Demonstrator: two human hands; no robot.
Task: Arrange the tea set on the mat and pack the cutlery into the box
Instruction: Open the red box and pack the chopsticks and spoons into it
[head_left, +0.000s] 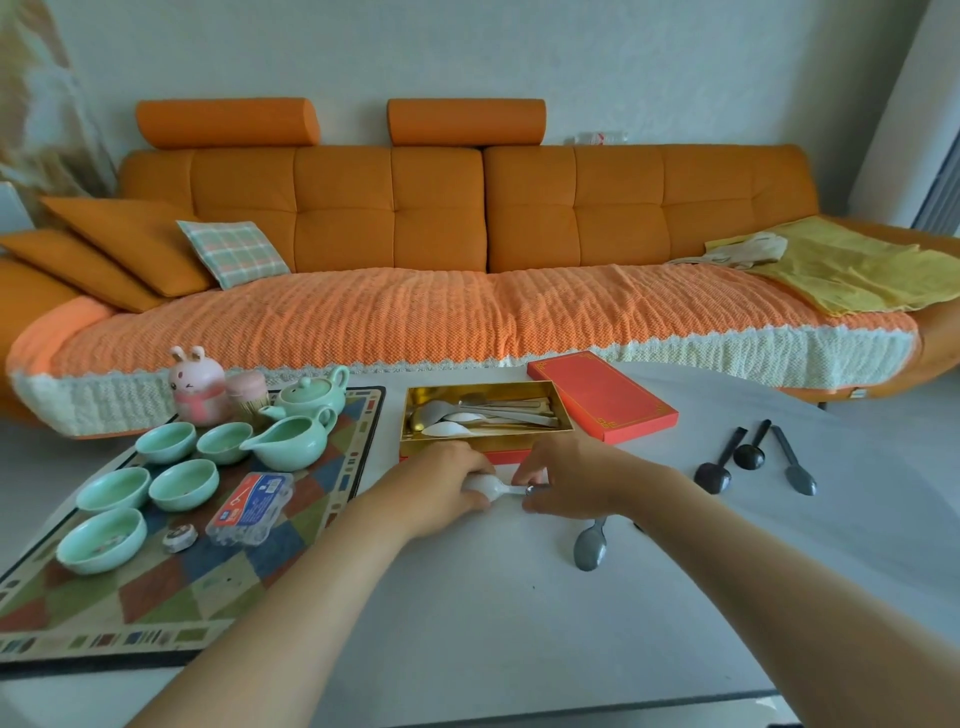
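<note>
At frame centre, both hands, left (451, 480) and right (563, 475), are pinching one white spoon (491, 487), risking it slipping short of the box (485, 445).

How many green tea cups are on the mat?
5, all on the mat, left side: two in the far row, two in the middle, one nearest the camera. None seems hidden.

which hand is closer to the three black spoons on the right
Right. The right hand is just left of the three black spoons; the left hand sits farther left, its grip on a white spoon.
</note>
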